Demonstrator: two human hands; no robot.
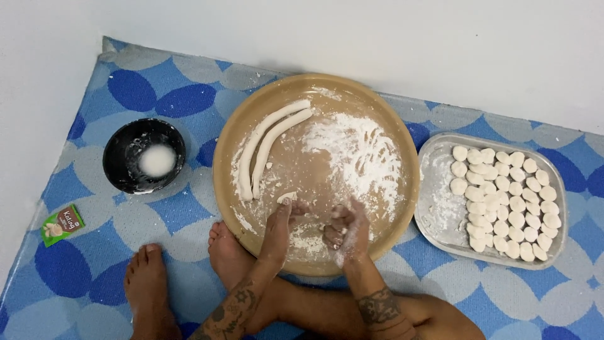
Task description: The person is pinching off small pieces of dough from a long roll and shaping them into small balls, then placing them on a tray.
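In the round tray (226,135), dough ropes (267,143).

view: single head-worn camera, no second view to overlap.
direction: faces almost straight down onto the patterned mat (94,208).
range: moderate; round tray (226,135) centred, whole.
edges: wall at top, person's feet and forearms at bottom.

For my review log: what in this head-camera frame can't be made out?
- Right hand: curled and floured; whether it holds dough is hidden by its own fingers.
- Small green packet: too small to tell its contents.
- Black bowl: white contents, whether liquid or powder is unclear.
- The person's legs: cut off by the bottom edge.
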